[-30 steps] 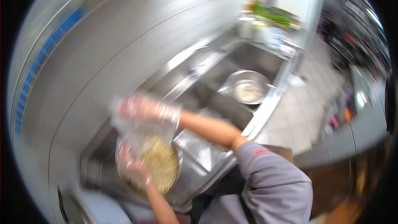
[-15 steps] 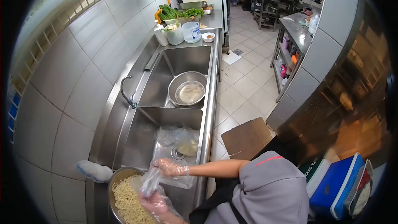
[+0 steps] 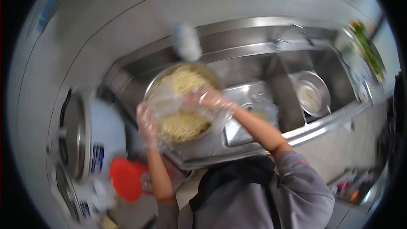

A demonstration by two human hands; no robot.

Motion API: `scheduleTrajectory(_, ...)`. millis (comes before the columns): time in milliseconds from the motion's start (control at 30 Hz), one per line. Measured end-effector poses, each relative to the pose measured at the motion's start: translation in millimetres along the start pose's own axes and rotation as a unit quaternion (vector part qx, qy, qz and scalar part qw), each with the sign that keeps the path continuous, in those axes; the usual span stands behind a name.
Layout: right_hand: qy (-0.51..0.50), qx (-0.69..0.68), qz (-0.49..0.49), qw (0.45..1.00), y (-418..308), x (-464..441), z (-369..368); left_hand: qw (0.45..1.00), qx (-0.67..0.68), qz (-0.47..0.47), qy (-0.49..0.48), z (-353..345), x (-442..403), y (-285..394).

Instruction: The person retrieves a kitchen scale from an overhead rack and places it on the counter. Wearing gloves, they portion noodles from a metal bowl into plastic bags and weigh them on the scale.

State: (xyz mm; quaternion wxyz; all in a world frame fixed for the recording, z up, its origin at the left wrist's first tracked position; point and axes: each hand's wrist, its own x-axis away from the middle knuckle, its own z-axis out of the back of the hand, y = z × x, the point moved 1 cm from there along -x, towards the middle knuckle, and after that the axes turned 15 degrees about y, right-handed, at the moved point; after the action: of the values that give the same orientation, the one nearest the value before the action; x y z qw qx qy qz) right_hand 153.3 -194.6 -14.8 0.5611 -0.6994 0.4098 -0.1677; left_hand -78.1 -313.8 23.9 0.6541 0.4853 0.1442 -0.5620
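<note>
A large metal bowl (image 3: 153,85) full of pale yellow noodles (image 3: 186,127) stands at the left end of the sink counter. Over it, a clear plastic bag (image 3: 167,104) stretches between my two hands, blurred by motion. My left hand (image 3: 147,121), in a clear disposable glove, grips the bag at the bowl's left edge. Gloved the same way, my right hand (image 3: 205,98) pinches the bag's other side above the middle of the noodles. Its fingertips are smeared.
Right of the bowl is a double steel sink (image 3: 271,72) with crumpled plastic bags (image 3: 265,106) and a metal basin (image 3: 324,95). A white wrapped bundle (image 3: 186,42) lies behind the bowl. At left stand a large rice cooker (image 3: 104,131) and a red plastic item (image 3: 126,179).
My view has swung left and down, bringing the noodle bowl to the middle. Both hands have moved over the noodles and drawn apart, with the bag, bunched before, now spread between them.
</note>
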Motion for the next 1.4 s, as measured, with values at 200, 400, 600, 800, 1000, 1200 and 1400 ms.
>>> scheduleTrajectory(200, -0.089, 0.715, 0.108, 0.685, -18, -38, -44, 0.983, -0.068, 0.169, -0.015, 49, -17, 26)
scheduleTrajectory(400, -0.176, 0.559, 0.162, 0.794, 78, -82, -10, 0.985, -0.07, 0.153, 0.025, 71, -10, 18)
scheduleTrajectory(600, -0.105, 0.508, 0.133, 0.845, -135, -115, -57, 0.978, -0.057, 0.196, 0.037, 77, -21, 23)
scheduleTrajectory(800, 0.025, 0.515, 0.085, 0.852, -171, -122, -78, 0.981, -0.05, 0.184, 0.047, 71, -27, 16)
scheduleTrajectory(1000, -0.163, 0.563, 0.151, 0.796, -4, -131, -10, 0.981, -0.095, 0.167, 0.029, 71, -25, 10)
scheduleTrajectory(1200, -0.092, 0.521, 0.014, 0.848, 62, -79, 17, 0.983, -0.082, 0.162, 0.025, 63, -25, -3)
scheduleTrajectory(1400, -0.21, 0.579, 0.205, 0.761, -38, -146, 12, 0.983, -0.136, 0.126, 0.008, 49, -30, -15)
